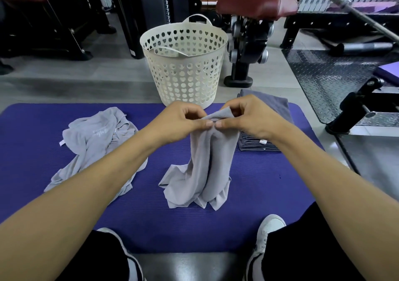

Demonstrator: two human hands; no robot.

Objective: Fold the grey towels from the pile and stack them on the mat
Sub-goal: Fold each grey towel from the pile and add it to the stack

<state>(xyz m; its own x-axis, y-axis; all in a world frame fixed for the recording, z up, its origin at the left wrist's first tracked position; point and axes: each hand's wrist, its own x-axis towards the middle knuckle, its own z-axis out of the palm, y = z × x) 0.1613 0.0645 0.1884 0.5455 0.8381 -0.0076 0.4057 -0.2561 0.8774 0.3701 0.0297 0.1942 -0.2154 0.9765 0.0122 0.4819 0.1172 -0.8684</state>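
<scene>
A light grey towel [205, 168] hangs bunched over the middle of the purple mat [43, 133], its lower end crumpled on the mat. My left hand [183, 118] and my right hand [248, 116] pinch its top edge side by side, thumbs nearly touching. A loose pile of grey towels [95, 142] lies crumpled on the mat's left part. A stack of folded darker grey towels [272, 107] sits at the mat's right rear, partly hidden behind my right hand.
A cream laundry basket [185, 64] with heart-shaped holes stands at the mat's far edge. Gym machines, a maroon padded seat [257, 3] and a barbell fill the back. A black checker-plate floor panel [336, 75] lies to the right. My knees and shoes are at the near edge.
</scene>
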